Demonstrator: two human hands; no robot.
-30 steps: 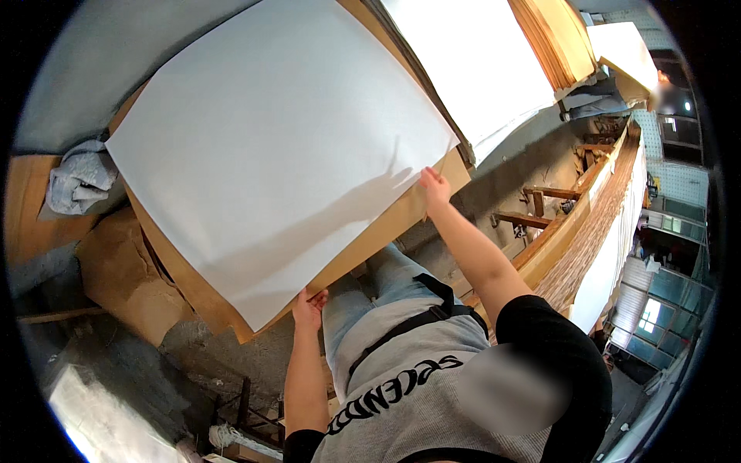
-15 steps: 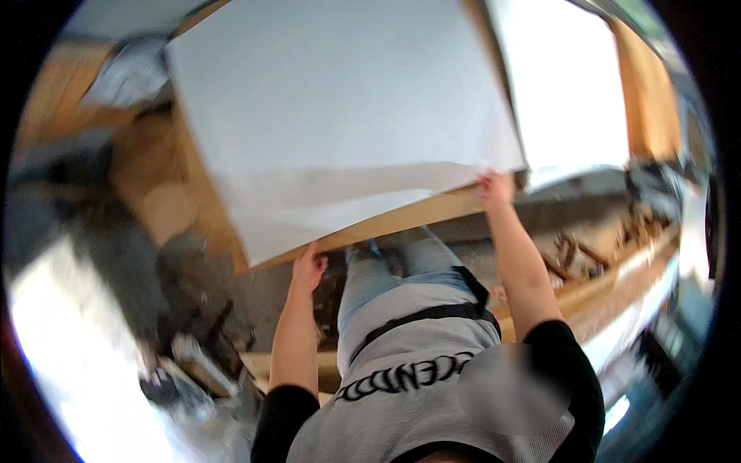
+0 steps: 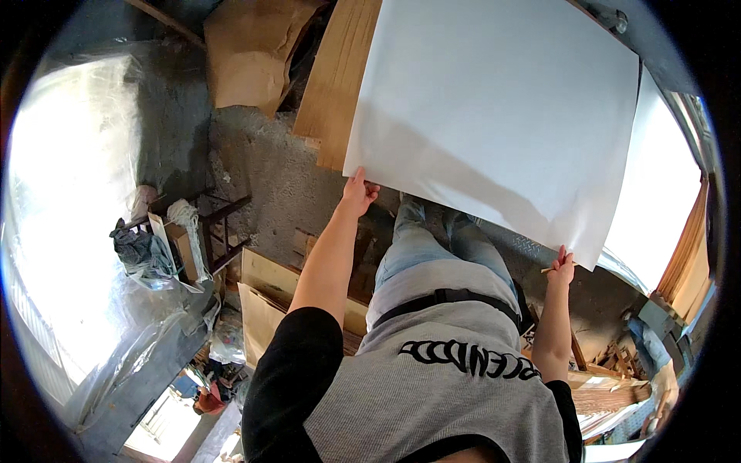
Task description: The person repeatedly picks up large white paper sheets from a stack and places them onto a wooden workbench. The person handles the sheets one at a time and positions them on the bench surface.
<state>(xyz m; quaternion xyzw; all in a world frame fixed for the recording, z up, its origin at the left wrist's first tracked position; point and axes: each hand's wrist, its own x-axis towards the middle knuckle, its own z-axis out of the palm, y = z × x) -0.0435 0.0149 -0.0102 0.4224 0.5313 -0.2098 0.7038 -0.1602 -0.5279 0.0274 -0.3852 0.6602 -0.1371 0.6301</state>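
A large, thin white sheet (image 3: pixel 502 100) spreads out in front of me, its near edge slanting down to the right. My left hand (image 3: pixel 360 194) is closed on the near left corner, with the thumb on top and the fingers curled. Close to the near right corner, my right hand (image 3: pixel 563 266) pinches the same edge, and the sheet dimples slightly there. A short, thin pale stick-like thing pokes out beside the right hand; its kind is unclear. What lies under the sheet is mostly hidden.
Brown wood-grained boards (image 3: pixel 340 77) lie left of the sheet, beside brown cardboard (image 3: pixel 251 62). Another white sheet (image 3: pixel 656 185) is at the right. Panels (image 3: pixel 262 316) stand behind my left arm. Wood scraps (image 3: pixel 617 359) fill the lower right. A cluttered dark stand (image 3: pixel 224 224) is at left.
The view has swung, so the sheet sits further right and its slope is reversed. The wood seen along its near edge no longer shows there. Both hands still grip the edge.
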